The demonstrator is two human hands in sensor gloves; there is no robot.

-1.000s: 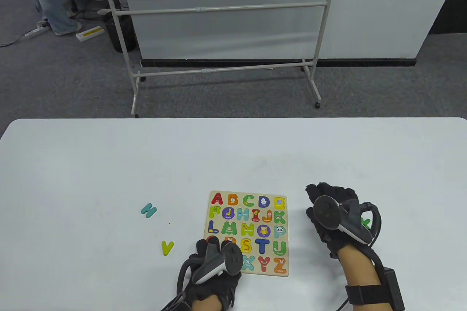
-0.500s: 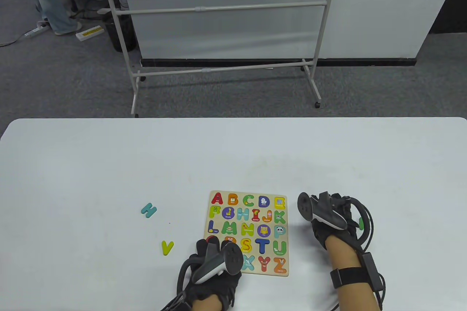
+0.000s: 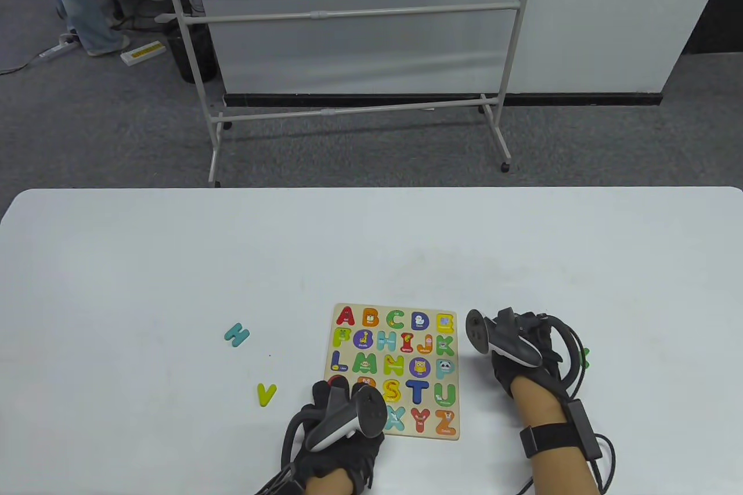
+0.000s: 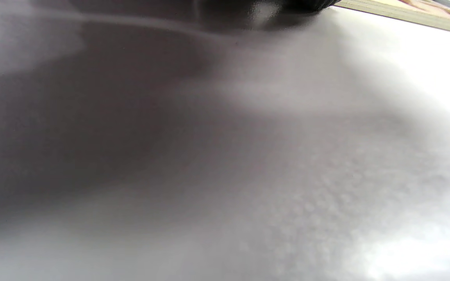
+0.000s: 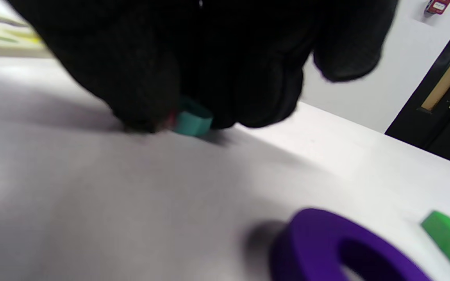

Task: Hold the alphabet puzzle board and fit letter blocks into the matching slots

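Note:
The alphabet puzzle board [image 3: 396, 372] lies flat on the white table with most letters in their slots. My left hand [image 3: 334, 389] rests with its fingers on the board's near left corner; the board's edge [image 4: 412, 13] shows in the left wrist view. My right hand [image 3: 511, 344] is just right of the board, turned on its side. In the right wrist view its fingers [image 5: 143, 101] pinch a teal letter block [image 5: 193, 121] that sits on the table.
A teal H [image 3: 236, 334] and a yellow V [image 3: 266, 394] lie left of the board. A green letter [image 3: 583, 357] lies right of my right hand, also seen beside a purple ring-shaped letter [image 5: 338, 246] in the right wrist view [image 5: 449, 234].
My right hand has rolled onto its side and shifted a little left and down toward the table. The left hand and the board have not moved.

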